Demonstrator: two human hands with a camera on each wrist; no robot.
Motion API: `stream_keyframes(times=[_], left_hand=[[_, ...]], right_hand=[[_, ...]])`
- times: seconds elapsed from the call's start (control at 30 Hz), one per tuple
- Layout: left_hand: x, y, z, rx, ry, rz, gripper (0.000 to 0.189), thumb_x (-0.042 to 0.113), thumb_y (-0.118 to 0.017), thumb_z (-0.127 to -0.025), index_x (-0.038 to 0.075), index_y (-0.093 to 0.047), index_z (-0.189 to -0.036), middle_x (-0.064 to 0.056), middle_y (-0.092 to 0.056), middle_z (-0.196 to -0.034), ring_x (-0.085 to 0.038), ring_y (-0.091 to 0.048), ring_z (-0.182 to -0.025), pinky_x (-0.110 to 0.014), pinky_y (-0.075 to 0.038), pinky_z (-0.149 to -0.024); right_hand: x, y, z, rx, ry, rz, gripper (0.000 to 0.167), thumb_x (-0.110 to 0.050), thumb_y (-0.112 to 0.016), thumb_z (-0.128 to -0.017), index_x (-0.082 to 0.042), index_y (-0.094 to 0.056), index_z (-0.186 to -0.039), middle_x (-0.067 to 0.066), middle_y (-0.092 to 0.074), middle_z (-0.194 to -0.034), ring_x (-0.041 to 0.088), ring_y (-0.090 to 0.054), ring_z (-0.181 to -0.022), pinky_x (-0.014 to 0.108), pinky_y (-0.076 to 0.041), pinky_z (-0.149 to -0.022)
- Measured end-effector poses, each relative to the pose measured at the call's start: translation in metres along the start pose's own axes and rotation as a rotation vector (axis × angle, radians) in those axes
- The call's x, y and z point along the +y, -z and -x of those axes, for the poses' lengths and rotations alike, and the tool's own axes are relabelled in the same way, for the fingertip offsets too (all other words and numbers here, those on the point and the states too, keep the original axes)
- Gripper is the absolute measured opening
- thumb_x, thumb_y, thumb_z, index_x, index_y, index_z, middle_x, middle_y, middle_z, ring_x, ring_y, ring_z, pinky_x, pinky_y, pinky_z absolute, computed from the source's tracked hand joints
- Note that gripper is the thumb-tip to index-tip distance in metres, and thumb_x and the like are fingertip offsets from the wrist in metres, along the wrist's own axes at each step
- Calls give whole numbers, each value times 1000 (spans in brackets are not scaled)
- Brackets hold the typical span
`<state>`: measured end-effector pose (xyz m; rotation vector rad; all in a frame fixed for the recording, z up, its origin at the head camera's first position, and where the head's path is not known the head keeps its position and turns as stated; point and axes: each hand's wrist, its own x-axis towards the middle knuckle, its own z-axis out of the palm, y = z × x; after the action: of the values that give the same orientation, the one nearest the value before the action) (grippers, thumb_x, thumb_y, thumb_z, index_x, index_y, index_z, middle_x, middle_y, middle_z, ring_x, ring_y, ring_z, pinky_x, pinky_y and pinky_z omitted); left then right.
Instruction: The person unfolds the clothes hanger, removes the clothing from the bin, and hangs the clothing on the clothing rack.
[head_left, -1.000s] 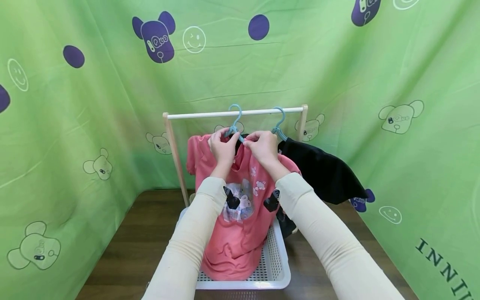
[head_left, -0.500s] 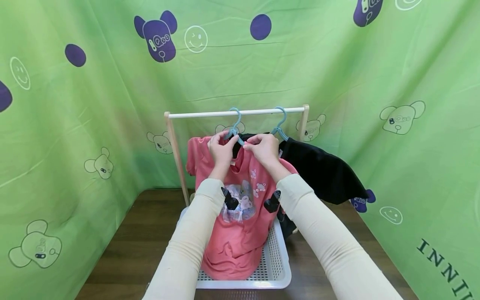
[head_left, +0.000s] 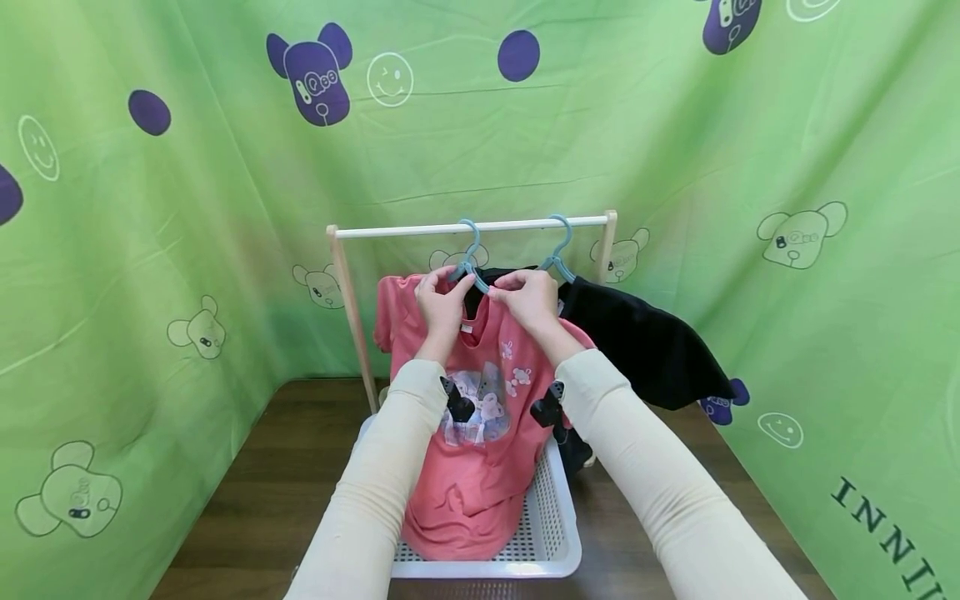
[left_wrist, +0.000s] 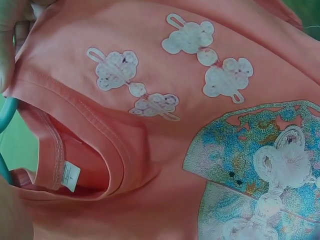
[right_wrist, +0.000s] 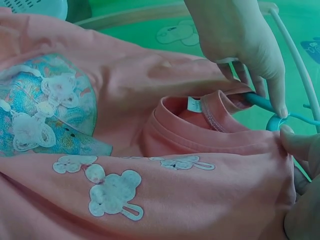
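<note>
A pink T-shirt (head_left: 480, 492) with a bear patch hangs from a light blue hanger (head_left: 473, 242), whose hook overlaps the white rod. My left hand (head_left: 441, 307) grips the hanger just below its hook, beside the shirt's left shoulder. At the other side of the neck opening, my right hand (head_left: 529, 300) pinches the shirt's cloth between thumb and fingers. In the right wrist view the hanger arm (right_wrist: 260, 102) runs into the collar (right_wrist: 195, 122) under the left hand (right_wrist: 245, 50). A white label (left_wrist: 70, 176) shows inside the collar.
The clothes rack (head_left: 405, 232) has wooden posts and a white rod. A second blue hanger (head_left: 558, 250) with a black garment (head_left: 645, 342) hangs at its right. A white basket (head_left: 558, 533) stands beneath the shirt on the brown table (head_left: 262, 500). Green printed cloth (head_left: 187, 208) surrounds it.
Both hands and the hanger have come down slightly; the hook's top now sits nearer the rod. The shirt's neckline has dropped a little and its label shows more.
</note>
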<state>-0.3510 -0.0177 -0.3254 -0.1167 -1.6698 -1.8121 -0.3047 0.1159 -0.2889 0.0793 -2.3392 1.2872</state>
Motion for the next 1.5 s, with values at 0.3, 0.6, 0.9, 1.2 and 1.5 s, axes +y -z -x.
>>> stream_keyframes(times=[0.3, 0.6, 0.9, 1.2, 1.5], left_hand=[[-2, 6, -3, 19, -21, 33, 27, 11, -85, -75, 2, -74, -98, -11, -64, -97, -19, -57, -91, -22, -48, -76], [0, 11, -4, -12, -39, 53, 28, 10, -85, -75, 0, -73, -98, -8, -65, -98, -21, -60, -93, -30, -50, -83], [-3, 29, 11, -65, -69, 42, 27, 7, -83, -76, -1, -73, -100, -8, -67, -103, -19, -56, -105, -32, -43, -95], [20, 60, 57, -162, -72, 24, 29, 3, -77, -82, -10, -66, -105, -21, -64, -105, -34, -57, -101, -48, -46, -89], [-1, 99, 92, -219, -27, 5, 27, 0, -75, -83, -13, -65, -104, -31, -64, -101, -43, -59, -89, -36, -50, -79]], right_hand=[[0, -2, -1, -21, 12, -6, 18, -20, -77, -86, -6, -76, -97, 10, -73, -93, 24, -65, -87, 35, -55, -74], [-1, 5, 0, 12, 113, -4, 21, -16, -76, -86, -2, -74, -101, 12, -73, -95, 25, -68, -88, 36, -54, -76], [5, 11, 15, 104, 198, -174, 26, -18, -79, -83, -3, -74, -103, 11, -72, -94, 20, -67, -85, 28, -54, -76], [-1, 13, 62, 3, 213, -334, 24, -5, -75, -85, 6, -71, -106, 18, -71, -101, 23, -68, -90, 19, -52, -77], [30, -10, 113, -19, 139, -397, 26, 2, -76, -81, 11, -68, -104, 24, -69, -98, 22, -67, -86, 16, -50, -72]])
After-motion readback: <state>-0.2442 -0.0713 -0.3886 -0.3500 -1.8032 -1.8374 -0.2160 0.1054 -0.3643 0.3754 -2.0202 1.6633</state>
